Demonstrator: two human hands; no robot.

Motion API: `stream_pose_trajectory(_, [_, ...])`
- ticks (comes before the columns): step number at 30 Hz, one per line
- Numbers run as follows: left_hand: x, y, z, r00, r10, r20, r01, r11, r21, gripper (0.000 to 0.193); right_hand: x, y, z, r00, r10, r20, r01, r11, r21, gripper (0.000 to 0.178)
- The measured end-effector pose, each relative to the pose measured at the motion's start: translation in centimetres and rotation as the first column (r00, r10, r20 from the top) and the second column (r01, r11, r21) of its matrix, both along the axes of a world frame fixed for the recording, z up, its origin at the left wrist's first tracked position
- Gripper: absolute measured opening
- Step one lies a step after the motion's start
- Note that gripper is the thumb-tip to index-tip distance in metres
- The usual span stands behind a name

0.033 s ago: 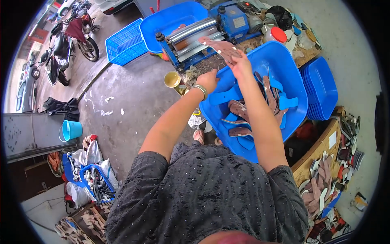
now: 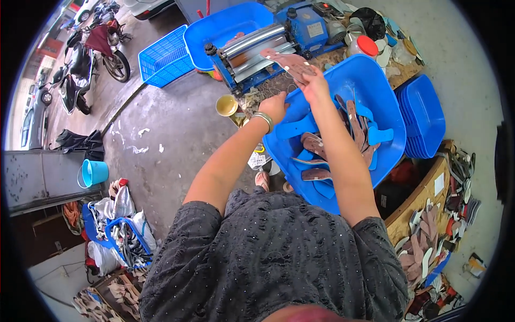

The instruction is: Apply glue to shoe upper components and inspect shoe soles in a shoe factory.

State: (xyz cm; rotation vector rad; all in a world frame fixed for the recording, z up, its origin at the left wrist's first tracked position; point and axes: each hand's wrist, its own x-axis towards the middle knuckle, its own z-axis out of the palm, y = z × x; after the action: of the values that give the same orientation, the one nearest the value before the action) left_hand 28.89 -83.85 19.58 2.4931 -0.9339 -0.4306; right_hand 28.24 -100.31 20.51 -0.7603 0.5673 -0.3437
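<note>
My right hand [image 2: 315, 86] grips the near end of a brownish-pink shoe insole [image 2: 289, 63] with small white patches. The insole's far end reaches to the rollers of a blue roller machine [image 2: 255, 45]. Beside the machine's near edge, my left hand [image 2: 272, 106] is closed, with a metal bracelet at its wrist; whatever its curled fingers may hold is hidden. Under my right forearm stands a big blue tub [image 2: 390, 102], in which several brown insoles [image 2: 314, 144] and blue strap-like pieces [image 2: 296, 127] lie loosely.
Behind the machine are a blue basin [image 2: 230, 22] and a blue basket [image 2: 161, 61]. A yellow cup [image 2: 227, 105] stands left of my left hand. Stacked blue tubs [image 2: 424, 118] are at the right. Red-lidded jar [image 2: 367, 46] sits on the bench. A light-blue bucket [image 2: 95, 173] stands far left.
</note>
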Motion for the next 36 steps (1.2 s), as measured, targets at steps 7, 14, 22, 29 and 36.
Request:
stream_pose_trajectory(7, [-0.2,0.5,-0.1,1.0,0.014,0.003,-0.013,1.0,-0.026,0.037,5.2,2.5,-3.4,0.995,-0.073,-0.068,0.079,0.993,0.09,0.055])
stream_pose_trajectory(14, [0.4,0.4,-2.4,0.998,0.06,-0.014,-0.06,0.998,0.014,0.037,5.2,4.9,3.2,0.979,0.131,-0.157,-0.124,0.991,0.057,0.044])
stream_pose_trajectory(22, [2.1,0.4,-3.3,0.998,0.034,0.044,-0.035,0.999,0.02,0.037,-7.7,-0.9,2.8,0.999,-0.003,-0.036,-0.034,0.274,-0.961,0.051])
stream_pose_trajectory(29, [1.9,0.1,-1.9,1.0,0.008,0.026,-0.007,1.0,-0.031,0.033,-24.5,-15.8,-2.3,0.832,-0.376,-0.407,-0.216,0.456,-0.863,0.062])
stream_pose_trajectory(36, [1.1,0.0,-1.3,0.999,0.018,-0.032,-0.019,0.999,-0.05,0.031,-25.5,-17.2,-9.7,0.542,-0.538,-0.646,-0.557,0.345,-0.755,0.076])
